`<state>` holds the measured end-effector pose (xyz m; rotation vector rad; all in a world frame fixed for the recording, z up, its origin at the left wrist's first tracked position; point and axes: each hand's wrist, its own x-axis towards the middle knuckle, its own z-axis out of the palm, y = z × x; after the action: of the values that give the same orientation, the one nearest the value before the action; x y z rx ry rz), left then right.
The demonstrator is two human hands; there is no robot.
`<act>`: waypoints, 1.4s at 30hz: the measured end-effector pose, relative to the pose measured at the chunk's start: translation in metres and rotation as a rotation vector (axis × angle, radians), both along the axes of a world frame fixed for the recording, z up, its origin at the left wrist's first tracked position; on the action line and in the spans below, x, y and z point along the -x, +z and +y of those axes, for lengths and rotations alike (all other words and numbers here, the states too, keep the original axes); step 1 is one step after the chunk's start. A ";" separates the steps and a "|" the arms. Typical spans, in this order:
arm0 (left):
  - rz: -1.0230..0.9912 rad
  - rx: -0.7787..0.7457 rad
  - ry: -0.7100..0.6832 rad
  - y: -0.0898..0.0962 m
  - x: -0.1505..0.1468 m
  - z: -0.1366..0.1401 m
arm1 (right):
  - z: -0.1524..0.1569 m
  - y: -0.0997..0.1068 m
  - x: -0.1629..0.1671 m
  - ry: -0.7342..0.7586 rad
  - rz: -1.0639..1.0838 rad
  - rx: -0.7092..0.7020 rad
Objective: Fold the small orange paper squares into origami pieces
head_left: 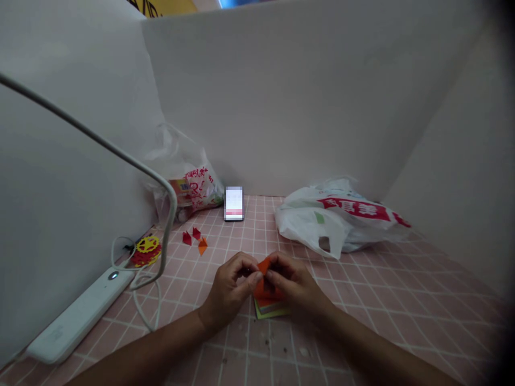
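Both my hands meet over a small stack of coloured paper (273, 310), orange on top with yellow below. Between them is a small folded piece of orange paper (264, 265). My left hand (237, 279) pinches its left side with thumb and forefinger. On the other side my right hand (287, 276) grips it the same way, its fingertips partly hiding the paper. Farther off to the left lie small folded paper shapes: an orange one (203, 246) and two red ones (187, 238), each with pointed tips.
A white power strip (80, 316) lies at left, beside a cable (171, 214) and yellow and red cut-out pieces (148, 245). At the back stand a clear plastic bag (193, 182), a phone (234, 203) and a white plastic bag (341, 217). White walls (281, 107) enclose the pink tiled surface.
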<state>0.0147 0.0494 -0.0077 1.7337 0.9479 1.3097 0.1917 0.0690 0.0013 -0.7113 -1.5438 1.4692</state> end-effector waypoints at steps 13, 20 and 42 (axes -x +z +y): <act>-0.024 0.031 -0.036 0.002 0.000 -0.002 | 0.001 0.000 -0.001 0.037 -0.002 0.006; -0.004 0.060 -0.008 0.007 -0.002 -0.002 | 0.003 -0.007 -0.003 0.041 -0.061 -0.057; -0.025 0.157 -0.014 0.008 -0.005 -0.002 | 0.005 -0.017 -0.005 0.039 -0.123 -0.089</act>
<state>0.0195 0.0479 0.0001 1.5978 0.9958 1.2114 0.1971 0.0745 -0.0157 -0.7347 -1.7138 1.3978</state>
